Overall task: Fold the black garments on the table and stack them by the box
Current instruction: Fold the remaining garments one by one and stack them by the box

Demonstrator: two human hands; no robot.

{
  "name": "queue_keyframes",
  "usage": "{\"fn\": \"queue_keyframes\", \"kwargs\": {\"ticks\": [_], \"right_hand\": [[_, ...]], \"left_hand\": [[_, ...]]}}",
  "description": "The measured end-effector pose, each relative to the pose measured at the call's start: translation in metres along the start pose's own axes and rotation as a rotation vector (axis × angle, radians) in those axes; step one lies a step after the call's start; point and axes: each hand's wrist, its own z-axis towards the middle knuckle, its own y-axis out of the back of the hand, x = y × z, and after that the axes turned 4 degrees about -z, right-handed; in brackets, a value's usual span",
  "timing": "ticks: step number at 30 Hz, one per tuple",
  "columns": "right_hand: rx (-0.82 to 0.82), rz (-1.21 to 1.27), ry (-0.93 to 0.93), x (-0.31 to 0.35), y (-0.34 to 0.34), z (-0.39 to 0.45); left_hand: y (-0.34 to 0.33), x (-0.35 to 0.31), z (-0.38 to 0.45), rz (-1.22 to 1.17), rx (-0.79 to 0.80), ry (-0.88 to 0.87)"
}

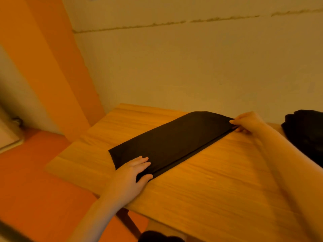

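Black garment (171, 142) lies on the wooden table (218, 180), folded into a long strip; my left hand (130, 175) presses it flat, my right hand (244, 122) pinches its far corner. Another dark heap (304, 133) waits unfolded, no box visible.

A pale wall (192, 67) with a long crack line (157, 24) stands behind the wooden desk (218, 180), an orange wall strip (52, 67) runs down on the left, and the orange floor (35, 180) lies below beside a dark desk leg (129, 222).
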Motion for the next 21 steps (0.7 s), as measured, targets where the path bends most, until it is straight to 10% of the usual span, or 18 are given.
{"fn": "queue_keyframes", "kwargs": {"ticks": [9, 21], "right_hand": [[-0.095, 0.124, 0.054, -0.001, 0.002, -0.013], [-0.252, -0.316, 0.128, -0.009, -0.006, -0.021]], "left_hand": [[-0.006, -0.003, -0.018, -0.016, -0.406, -0.101], [-0.008, -0.008, -0.034, -0.139, -0.05, -0.03]]}}
